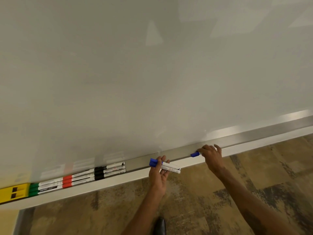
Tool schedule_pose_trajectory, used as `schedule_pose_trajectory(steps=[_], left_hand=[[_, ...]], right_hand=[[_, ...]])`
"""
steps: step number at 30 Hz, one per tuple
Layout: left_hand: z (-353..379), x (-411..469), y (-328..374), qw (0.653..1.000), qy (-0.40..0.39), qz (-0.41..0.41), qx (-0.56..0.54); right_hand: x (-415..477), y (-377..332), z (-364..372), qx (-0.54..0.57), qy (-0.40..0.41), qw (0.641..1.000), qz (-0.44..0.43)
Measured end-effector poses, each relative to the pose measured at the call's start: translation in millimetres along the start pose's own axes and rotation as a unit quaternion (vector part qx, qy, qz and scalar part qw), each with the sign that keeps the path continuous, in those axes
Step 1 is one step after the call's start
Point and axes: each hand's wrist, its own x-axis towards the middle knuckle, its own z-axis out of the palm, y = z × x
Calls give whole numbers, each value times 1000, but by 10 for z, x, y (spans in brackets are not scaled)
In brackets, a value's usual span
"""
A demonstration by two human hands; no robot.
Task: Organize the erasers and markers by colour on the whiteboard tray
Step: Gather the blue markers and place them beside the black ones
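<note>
A long metal whiteboard tray runs from lower left to upper right. My left hand holds two blue-capped markers side by side just in front of the tray. My right hand is closed on a third blue-capped marker lying in the tray; only its cap shows. On the left of the tray lie three black-capped markers, three red-capped markers and three green-capped markers, grouped by colour. A yellow eraser sits at the far left end.
The whiteboard fills the upper view. A bare stretch of tray extends right of my right hand. Below is patterned brown floor, with a dark shoe near the bottom edge.
</note>
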Motion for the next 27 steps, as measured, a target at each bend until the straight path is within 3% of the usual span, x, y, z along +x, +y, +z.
schedule_pose_trajectory(steps=[4,9,16,18,20,21,24,25,27], left_hand=[[-8,-33,8,1000,-3,2,0],[-36,-79,84,1000,4,20,23],[-175,-100,342,998,19,57,16],[-223,-97,425,998,36,59,-1],[-253,-80,507,997,44,62,-22],[-266,-70,546,997,46,64,-29],[-291,-34,602,996,54,69,-29],[-300,-22,610,996,58,67,-26],[-311,-3,623,996,62,63,-20]], right_hand=[[-60,-335,-48,109,47,991,-62],[-109,-1091,-69,282,36,954,-97],[-115,-1599,66,282,-9,942,-182],[-95,-1627,92,295,-15,941,-164],[-105,-1623,111,366,-13,928,-64],[-114,-1624,104,434,-35,900,4],[-145,-1657,94,655,-139,734,115],[-151,-1682,102,690,-152,697,128],[-153,-1751,104,725,-151,656,145]])
